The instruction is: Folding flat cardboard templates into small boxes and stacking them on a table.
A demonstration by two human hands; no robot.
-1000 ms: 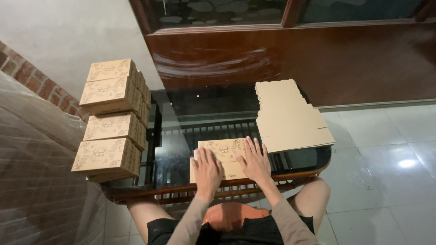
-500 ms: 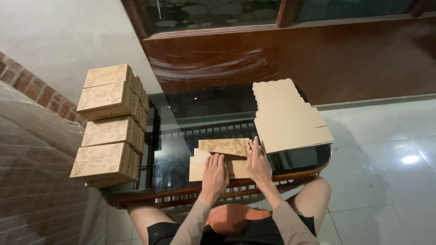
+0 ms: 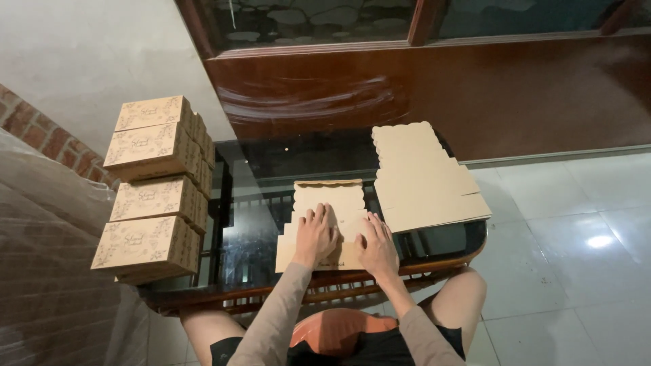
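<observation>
Palms of the left hand (image 3: 314, 237) and right hand (image 3: 377, 245), grip released, now press flat the unfolded tan cardboard box blank (image 3: 330, 220) on the glass-topped counter (image 3: 258, 203), its raised panel from half a second ago laid open.

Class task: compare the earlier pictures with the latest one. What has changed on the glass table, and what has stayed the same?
The cardboard blank, half folded up a moment ago, now lies pressed flat again. The left hand and right hand rest on it, palms down. The folded boxes and the stack of flat blanks have not moved.
</observation>
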